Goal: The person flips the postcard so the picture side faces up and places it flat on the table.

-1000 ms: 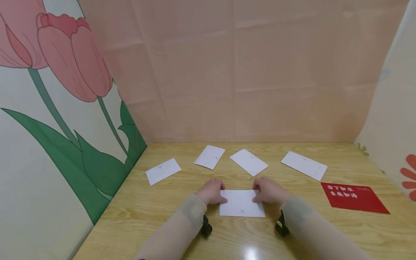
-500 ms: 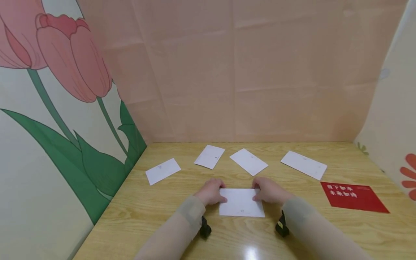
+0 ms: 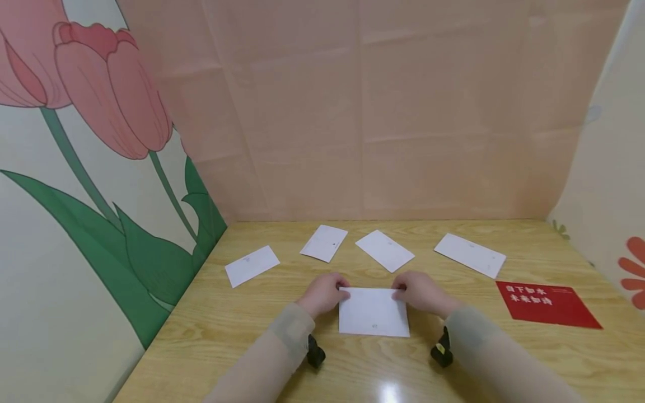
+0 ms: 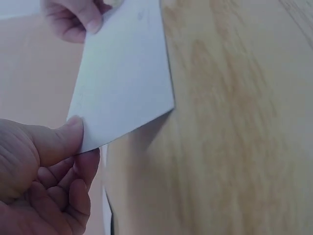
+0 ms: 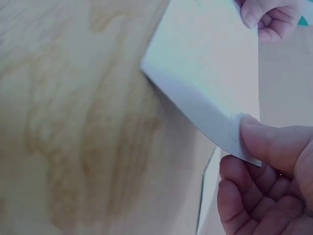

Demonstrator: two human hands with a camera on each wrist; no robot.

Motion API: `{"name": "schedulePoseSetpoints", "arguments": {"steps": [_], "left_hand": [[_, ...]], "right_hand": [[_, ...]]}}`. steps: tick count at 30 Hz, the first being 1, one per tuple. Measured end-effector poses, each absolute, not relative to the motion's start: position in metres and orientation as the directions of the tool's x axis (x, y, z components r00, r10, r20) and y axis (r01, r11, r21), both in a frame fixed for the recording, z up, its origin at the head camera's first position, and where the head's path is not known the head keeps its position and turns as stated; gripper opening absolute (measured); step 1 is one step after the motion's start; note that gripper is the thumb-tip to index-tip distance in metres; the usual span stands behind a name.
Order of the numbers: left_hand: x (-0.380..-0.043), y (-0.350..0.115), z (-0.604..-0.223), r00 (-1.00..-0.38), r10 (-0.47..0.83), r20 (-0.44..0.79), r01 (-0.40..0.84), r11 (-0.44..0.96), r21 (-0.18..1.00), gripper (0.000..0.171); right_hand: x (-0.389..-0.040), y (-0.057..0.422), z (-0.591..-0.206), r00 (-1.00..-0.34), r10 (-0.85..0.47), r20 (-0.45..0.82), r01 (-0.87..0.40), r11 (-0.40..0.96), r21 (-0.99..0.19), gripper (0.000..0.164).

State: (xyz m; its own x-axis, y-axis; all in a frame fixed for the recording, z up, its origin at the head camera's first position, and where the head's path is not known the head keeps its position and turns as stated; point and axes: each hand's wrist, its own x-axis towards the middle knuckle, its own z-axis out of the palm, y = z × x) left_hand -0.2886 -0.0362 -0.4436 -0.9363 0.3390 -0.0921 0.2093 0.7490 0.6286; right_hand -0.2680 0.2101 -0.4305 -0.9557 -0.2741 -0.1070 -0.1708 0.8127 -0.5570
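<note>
A white card with a small faint print near its near edge is held between both hands. My left hand pinches its far left corner between thumb and curled fingers. At the far right corner my right hand pinches it the same way. The far edge is lifted off the table, and a shadow falls under the card in both wrist views. In the right wrist view the card bends slightly near the thumb, where a small printed rectangle shows.
Several white cards lie beyond the hands: one at left, two in the middle, one at right. A red card with white characters lies on the right of the wooden table. A pink cloth backdrop stands behind.
Both hands have raised the far edge of the white card a little, tilting it up toward the camera. The other cards have stayed put.
</note>
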Motion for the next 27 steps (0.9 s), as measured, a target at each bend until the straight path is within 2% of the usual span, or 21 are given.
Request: {"name": "schedulePoseSetpoints", "arguments": {"steps": [10, 15, 23, 27], "left_hand": [[-0.286, -0.039, -0.429, -0.937, 0.338, -0.081, 0.201, 0.716, 0.668, 0.01], [-0.283, -0.04, -0.421, -0.935, 0.355, -0.029, 0.244, 0.7, 0.671, 0.01], [-0.278, -0.044, -0.412, -0.913, 0.403, 0.06, 0.344, 0.685, 0.642, 0.01], [-0.276, -0.045, -0.412, -0.891, 0.441, 0.11, 0.416, 0.695, 0.586, 0.008]], "right_hand": [[-0.264, 0.215, -0.413, -0.949, -0.315, -0.022, -0.248, 0.787, -0.565, 0.006], [-0.263, 0.218, -0.406, -0.939, -0.342, 0.046, -0.308, 0.771, -0.557, 0.008], [-0.257, 0.22, -0.403, -0.892, -0.404, 0.203, -0.45, 0.756, -0.475, 0.004], [-0.252, 0.221, -0.404, -0.857, -0.442, 0.263, -0.514, 0.76, -0.397, 0.002]]}}
